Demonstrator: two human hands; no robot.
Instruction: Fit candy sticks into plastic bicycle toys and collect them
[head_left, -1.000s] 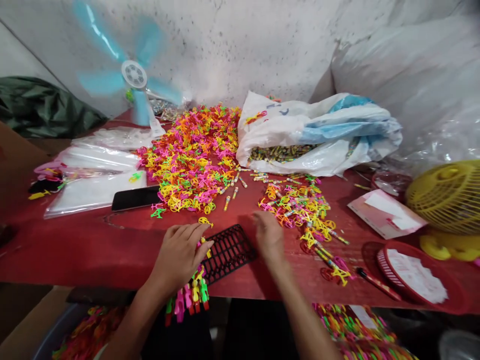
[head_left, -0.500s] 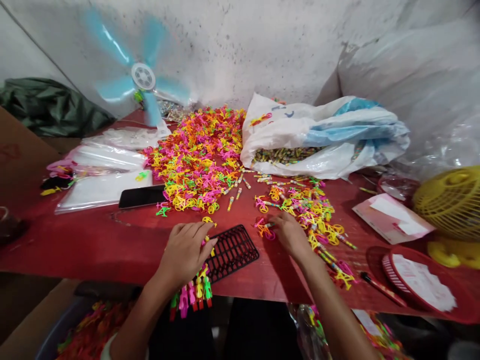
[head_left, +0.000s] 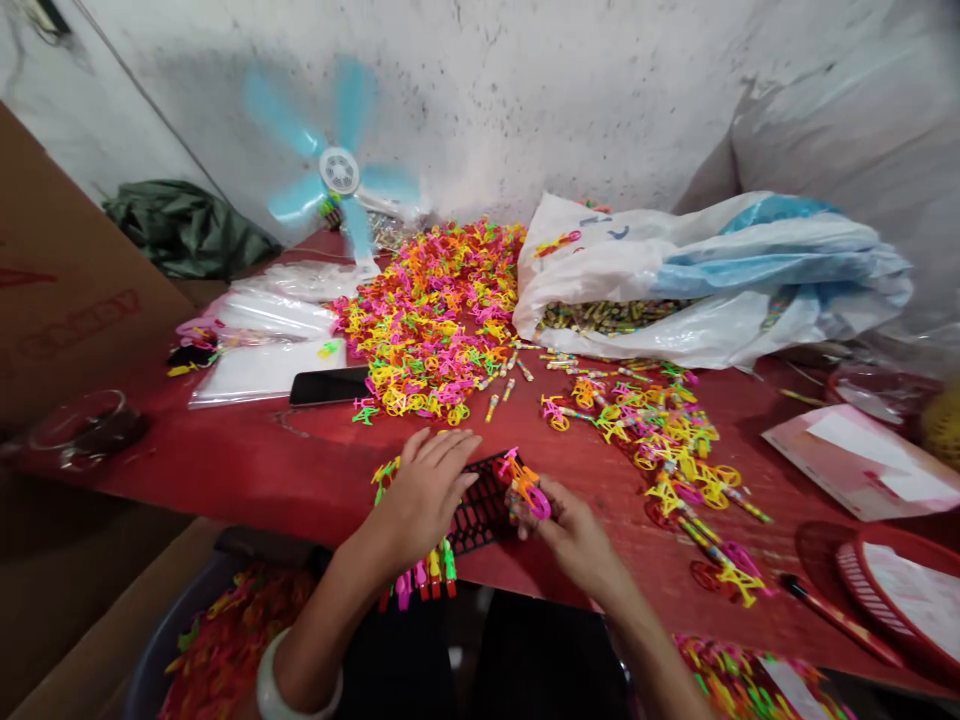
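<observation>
Between my thumb and fingers, my right hand pinches a small pink and orange plastic toy bicycle, just above a black slotted plastic rack. My left hand rests over the rack's left part with its fingers stretched out, hiding what lies beneath. Yellow and green plastic pieces poke out left of it. Several colourful plastic pieces hang at the rack's near edge, over the table's front. To the right lies a loose heap of toy bicycles, some attached to patterned sticks.
A large pile of bright plastic toys covers the table's back middle. Behind stand a spinning blue fan and a white bag full of small sticks. A phone, plastic sleeves, a marker and a red basket lie around.
My right hand has come from the right-hand heap to the rack with a toy bicycle in it. My left hand stays over the rack. The view has turned left.
</observation>
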